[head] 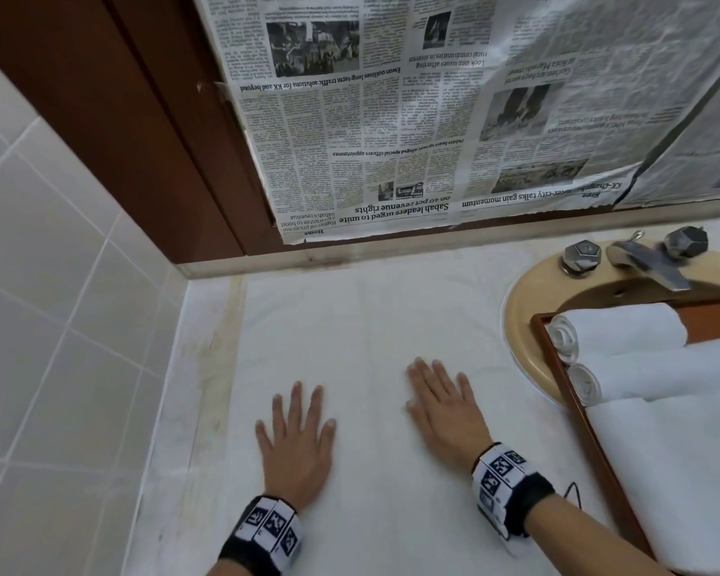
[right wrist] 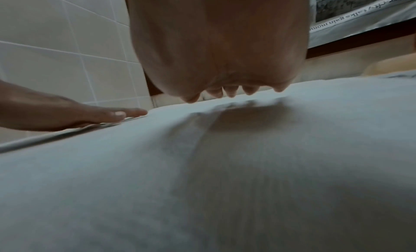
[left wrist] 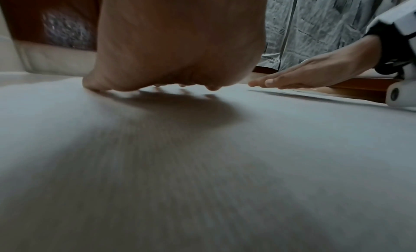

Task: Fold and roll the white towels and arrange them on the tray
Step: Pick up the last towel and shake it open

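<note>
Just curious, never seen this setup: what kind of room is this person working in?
Most likely a bathroom: a beige sink with a chrome tap, tiled walls, and rolled white towels on a wooden tray.

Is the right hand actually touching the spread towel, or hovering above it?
Touching. In the head view the right hand lies flat, fingers straight, on the spread towel; the left wrist view shows its fingers against the cloth.
</note>
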Available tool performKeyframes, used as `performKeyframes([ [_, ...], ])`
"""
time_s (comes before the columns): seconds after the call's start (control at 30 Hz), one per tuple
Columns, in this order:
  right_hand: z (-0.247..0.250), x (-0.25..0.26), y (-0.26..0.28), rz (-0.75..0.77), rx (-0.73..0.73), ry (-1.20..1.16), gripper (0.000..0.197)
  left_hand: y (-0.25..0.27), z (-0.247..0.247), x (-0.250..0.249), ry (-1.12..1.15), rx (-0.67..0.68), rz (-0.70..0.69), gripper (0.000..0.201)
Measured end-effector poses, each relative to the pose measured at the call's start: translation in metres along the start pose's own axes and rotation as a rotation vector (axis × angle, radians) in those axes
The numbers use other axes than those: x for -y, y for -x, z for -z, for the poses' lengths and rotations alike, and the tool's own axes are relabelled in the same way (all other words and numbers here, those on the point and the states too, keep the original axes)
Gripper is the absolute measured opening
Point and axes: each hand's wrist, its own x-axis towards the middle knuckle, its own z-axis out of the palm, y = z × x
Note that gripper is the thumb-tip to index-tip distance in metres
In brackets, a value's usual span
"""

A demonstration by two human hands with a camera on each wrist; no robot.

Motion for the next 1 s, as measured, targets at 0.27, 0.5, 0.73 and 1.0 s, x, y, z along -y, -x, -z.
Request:
performKeyframes([
  [0.27, 0.014, -0.063, 0.014, -0.241, 0.0, -0.007, 0.061, 0.007, 0.012, 0.047, 0.019, -0.067, 0.193, 0.065],
  [0.5, 0.024, -0.07, 0.017, -0.372, -0.301, -0.164, 0.053, -0.018, 0.038, 0.059, 0.049, -0.082, 0.145, 0.062],
  [0.73, 0.036, -0.074, 0.012, -0.589, -0.384, -0.168, 0.027, -0.075, 0.056, -0.037, 0.124, -0.04, -0.244, 0.058],
  [1.0, 0.028, -0.086, 0.013, -0.592, -0.403, -0.149, 0.01, -0.158, 0.035, -0.209, 0.148, 0.056, -0.574, 0.039],
])
